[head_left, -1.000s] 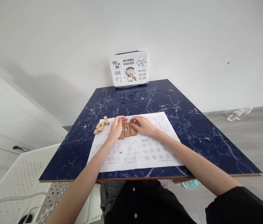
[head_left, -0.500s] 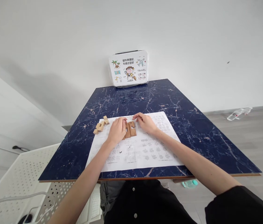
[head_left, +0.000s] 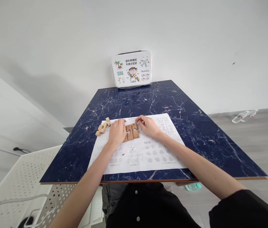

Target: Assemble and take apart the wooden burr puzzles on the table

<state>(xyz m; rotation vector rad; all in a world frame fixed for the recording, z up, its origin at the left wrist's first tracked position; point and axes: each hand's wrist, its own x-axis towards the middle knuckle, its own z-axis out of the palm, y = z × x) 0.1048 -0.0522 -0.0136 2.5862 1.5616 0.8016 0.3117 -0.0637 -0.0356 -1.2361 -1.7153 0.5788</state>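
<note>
Several notched wooden puzzle pieces [head_left: 136,134] lie side by side on a printed paper sheet [head_left: 157,160], between my two hands. My left hand [head_left: 117,132] is closed over the leftmost of them, fingers bent and held together, so most of that piece is hidden. From the right, my right hand [head_left: 148,126] curls its fingers in, with the fingertips at the upper corner of the rightmost piece. Beyond my left hand, lighter wooden pieces [head_left: 103,128] stand in a loose group at the sheet's upper left edge.
The sheet lies on a dark blue marbled table [head_left: 148,101]. At its far edge a white printed case [head_left: 132,69] leans against the wall. A white perforated cart [head_left: 27,171] stands at the left. Plastic bottles [head_left: 242,116] lie on the floor at the right.
My left hand has shifted slightly left, uncovering more of the pieces beside it. The right hand stays almost in place at the rightmost piece.
</note>
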